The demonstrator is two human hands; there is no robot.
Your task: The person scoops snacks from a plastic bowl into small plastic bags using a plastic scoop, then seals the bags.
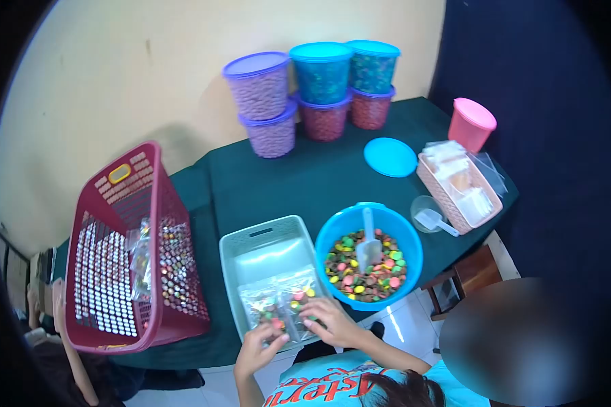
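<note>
Inside a pale grey-green tray [267, 247] lie clear plastic bags of colourful button-shaped candies, a left bag [267, 308] and a right bag [301, 294]. My left hand [259, 349] is at the lower edge of the left bag, its thumb and fingers closed on the plastic. The fingers of my right hand [331, 323] curl over the lower part of the right bag, gripping it and covering some of the candies. Beside the tray stands a blue tub [414, 234] of loose candies in brown, green, yellow and pink, with a clear scoop [368, 251] in it.
A maroon basket [155, 285] with packed bags stands left. Stacked purple-lidded [258, 85] and blue-lidded canisters [321, 74] line the back. A blue lid [390, 157], a pink canister [471, 127], a pink basket of plastic bags [448, 210] and a small scoop [431, 219] are right. Another person's arm [75, 359] is at left.
</note>
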